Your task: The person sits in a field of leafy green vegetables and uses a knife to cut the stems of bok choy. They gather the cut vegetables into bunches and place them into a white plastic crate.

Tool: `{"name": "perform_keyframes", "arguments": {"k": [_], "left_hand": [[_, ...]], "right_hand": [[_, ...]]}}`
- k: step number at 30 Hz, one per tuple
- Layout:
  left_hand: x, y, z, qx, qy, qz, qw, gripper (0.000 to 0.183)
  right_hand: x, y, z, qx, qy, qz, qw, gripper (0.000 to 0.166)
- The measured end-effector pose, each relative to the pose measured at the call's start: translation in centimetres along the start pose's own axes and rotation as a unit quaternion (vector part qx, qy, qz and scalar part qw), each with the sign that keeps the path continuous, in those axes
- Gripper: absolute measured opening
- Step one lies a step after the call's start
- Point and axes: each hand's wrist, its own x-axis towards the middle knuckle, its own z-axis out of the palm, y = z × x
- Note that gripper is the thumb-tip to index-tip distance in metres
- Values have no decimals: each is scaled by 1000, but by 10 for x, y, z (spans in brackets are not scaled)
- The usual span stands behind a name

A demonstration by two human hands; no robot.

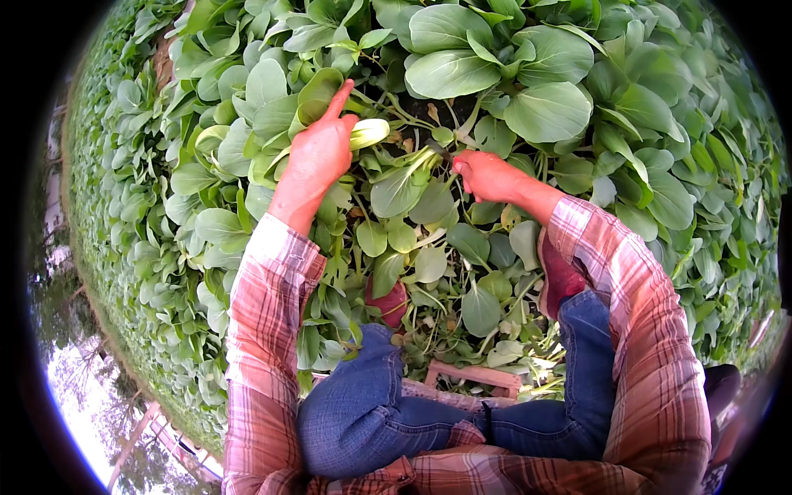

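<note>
My left hand (322,148) is closed round a cut leafy green like pak choi, its pale stem base (370,133) sticking out to the right and its broad leaves (267,114) lying to the left. The index finger points up and away. To the right, my right hand (482,176) grips a small dark-bladed knife (438,150); its handle is mostly hidden in the fist. The blade lies at the stem ends of some small leaves (399,190) low over the soil. Just beyond the knife stands a large leafy plant (510,68).
Dense rows of the same greens spread on both sides. Between my red shoes (560,275) lie small plants and loose trimmed leaves (504,352). A wooden frame (473,374) is near my knees. Someone's dark shoe or clothing, unclear, shows at lower right.
</note>
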Motion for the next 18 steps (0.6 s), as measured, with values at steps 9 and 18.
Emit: {"name": "perform_keyframes", "arguments": {"k": [9,18], "left_hand": [[-10,3,-2,-29,17,11,999,50],[2,-6,0,16,18,104,994,42]], "right_hand": [[50,-35,28,12,118,-96,988,28],[83,-2,13,228,216,70,947,28]]}}
